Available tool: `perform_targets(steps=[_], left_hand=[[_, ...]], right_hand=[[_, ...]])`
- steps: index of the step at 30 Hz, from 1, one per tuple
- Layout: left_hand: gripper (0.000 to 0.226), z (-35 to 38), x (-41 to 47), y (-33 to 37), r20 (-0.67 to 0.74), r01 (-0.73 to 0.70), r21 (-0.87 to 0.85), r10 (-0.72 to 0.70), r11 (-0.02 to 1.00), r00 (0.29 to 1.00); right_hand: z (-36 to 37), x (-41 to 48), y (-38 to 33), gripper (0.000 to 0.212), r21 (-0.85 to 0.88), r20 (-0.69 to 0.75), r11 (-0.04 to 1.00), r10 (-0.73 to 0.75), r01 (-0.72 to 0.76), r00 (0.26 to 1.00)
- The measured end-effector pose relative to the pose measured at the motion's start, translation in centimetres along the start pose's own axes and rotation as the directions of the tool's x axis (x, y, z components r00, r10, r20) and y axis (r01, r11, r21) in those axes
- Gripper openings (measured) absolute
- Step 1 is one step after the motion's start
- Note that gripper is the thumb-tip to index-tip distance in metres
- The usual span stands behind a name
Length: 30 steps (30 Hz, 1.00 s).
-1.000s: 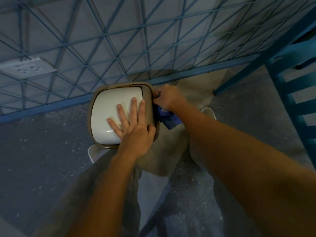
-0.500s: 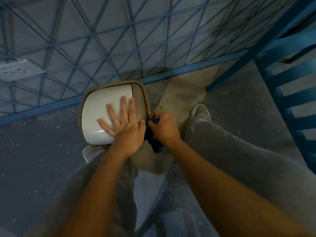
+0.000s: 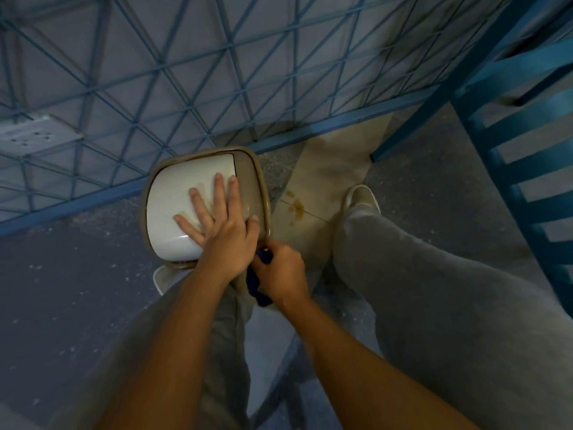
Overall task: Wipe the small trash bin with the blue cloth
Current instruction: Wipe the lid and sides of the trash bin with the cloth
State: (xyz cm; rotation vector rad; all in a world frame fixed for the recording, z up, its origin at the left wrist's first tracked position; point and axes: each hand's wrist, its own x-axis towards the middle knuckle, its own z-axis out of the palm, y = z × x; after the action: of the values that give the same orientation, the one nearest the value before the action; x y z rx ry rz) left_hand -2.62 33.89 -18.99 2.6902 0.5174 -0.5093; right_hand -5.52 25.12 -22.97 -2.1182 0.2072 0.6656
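A grey speckled floor (image 3: 77, 274) is running up to a pale wall (image 3: 186, 72) that is carrying a lattice of blue crossing lines, with a blue skirting band (image 3: 310, 131) lying along its foot and a white socket plate (image 3: 34, 136) sitting at the far left. A blue slatted chair (image 3: 527, 150) is standing at the right edge, one leg coming down near the skirting. A beige strip of floor covering (image 3: 335, 169) is lying from the wall toward the person, and brownish stains (image 3: 297, 204) are showing on it. The person is standing over the scene in grey trousers, the right shoe (image 3: 361, 197) resting on the beige strip and the left shoe (image 3: 159, 274) peeking out below the bin. The small trash bin (image 3: 251, 181) is standing on the floor close to the skirting, just left of the stained strip, its taupe rim framing a white lid (image 3: 173, 206). The left hand (image 3: 223, 237) is lying flat on top of the bin, fingers straight and spread across the white lid, thumb reaching onto the taupe rim at the right. The right hand (image 3: 282, 274) is curling its fingers around the bunched blue cloth (image 3: 257, 290) and holding it at the bin's near right corner, just under the rim and just beside the left wrist; a dark fold of the cloth is hanging below the fist. Whether the cloth is pressing on the bin's side wall cannot be told, since both hands are covering that spot.
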Motion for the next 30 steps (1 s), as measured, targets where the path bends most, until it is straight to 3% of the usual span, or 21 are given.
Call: perform_targets(steps=[3, 5, 6, 7, 8, 11, 13, 15, 18, 19, 21, 23, 24, 26, 28, 30], left_hand=[[0.065, -0.6, -0.1, -0.2, 0.014, -0.022, -0.064, 0.023, 0.998, 1.000], [0.057, -1.2, -0.7, -0.4, -0.108, -0.045, -0.235, 0.019, 0.971, 0.994], [0.050, -1.6, -1.3, -0.4, -0.223, -0.059, -0.373, -0.028, 0.926, 0.974], [0.041, -1.8, -2.2, -0.3, -0.320, -0.055, -0.514, -0.132, 0.856, 0.938], [0.032, -1.8, -3.4, -0.2, -0.350, -0.020, -0.631, -0.262, 0.776, 0.899], [0.018, 0.4, -6.8, 1.0, -0.116, 0.226, -0.784, -0.493, 0.578, 0.862], [0.017, 2.8, -7.9, 1.7, 0.041, 0.324, -0.795, -0.487, 0.512, 0.872], [0.031, 4.5, -8.1, 1.9, 0.184, 0.406, -0.791, -0.456, 0.457, 0.871], [0.034, 5.9, -7.6, 1.2, 0.394, 0.548, -0.814, -0.514, 0.189, 0.762], [0.029, 6.1, -7.3, 0.7, 0.447, 0.568, -0.819, -0.533, 0.080, 0.719], [0.022, 6.4, -7.1, 0.5, 0.461, 0.535, -0.844, -0.545, -0.028, 0.700], [0.024, 6.6, -6.9, 0.4, 0.370, 0.445, -0.895, -0.623, -0.038, 0.689], [0.029, 6.6, -6.9, 0.3, 0.331, 0.408, -0.912, -0.660, -0.041, 0.675], [0.038, 6.3, -6.6, 0.1, 0.275, 0.355, -0.934, -0.717, -0.041, 0.641], [0.038, 5.9, -6.0, -0.6, 0.197, 0.309, -0.951, -0.781, -0.005, 0.593], [0.036, 5.7, -5.0, -1.6, 0.112, 0.251, -0.967, -0.823, 0.037, 0.556]], right_hand=[[-0.7, -0.2, -0.2, 0.015, 0.156, 0.082, 0.986, 0.044, -0.056, 0.996], [-1.5, -0.2, 0.2, 0.007, 0.284, 0.105, 0.949, 0.114, -0.139, 0.988], [-1.9, -0.3, 0.4, 0.002, 0.340, 0.115, 0.922, 0.155, -0.185, 0.981], [-2.3, -0.3, 0.7, 0.009, 0.383, 0.122, 0.895, 0.194, -0.227, 0.973], [-2.7, -0.3, 0.9, 0.014, 0.421, 0.134, 0.867, 0.232, -0.267, 0.963], [-3.5, -0.5, 1.1, 0.013, 0.507, 0.190, 0.781, 0.310, -0.363, 0.932], [-3.8, -0.9, 0.8, 0.013, 0.553, 0.264, 0.723, 0.318, -0.413, 0.911], [-3.7, -1.2, 0.6, 0.015, 0.565, 0.359, 0.673, 0.320, -0.477, 0.877], [-4.1, -1.5, 0.4, 0.027, 0.576, 0.459, 0.605, 0.317, -0.550, 0.830], [-4.3, -1.4, 0.0, 0.028, 0.535, 0.457, 0.651, 0.313, -0.538, 0.833], [-5.2, -0.7, -1.2, 0.030, 0.289, 0.364, 0.884, 0.255, -0.368, 0.896], [-6.2, 0.4, -3.3, 0.043, -0.020, 0.200, 0.999, 0.036, -0.032, 0.979], [-6.6, 0.8, -4.7, 0.051, -0.134, 0.127, 0.977, -0.147, 0.164, 0.981], [-7.2, 1.9, -7.1, 0.063, -0.337, 0.141, 0.805, -0.469, 0.488, 0.872], [-7.0, 2.9, -8.8, 0.069, -0.487, 0.333, 0.598, -0.547, 0.637, 0.768], [-6.6, 3.7, -9.3, 0.070, -0.575, 0.475, 0.463, -0.482, 0.674, 0.736]])
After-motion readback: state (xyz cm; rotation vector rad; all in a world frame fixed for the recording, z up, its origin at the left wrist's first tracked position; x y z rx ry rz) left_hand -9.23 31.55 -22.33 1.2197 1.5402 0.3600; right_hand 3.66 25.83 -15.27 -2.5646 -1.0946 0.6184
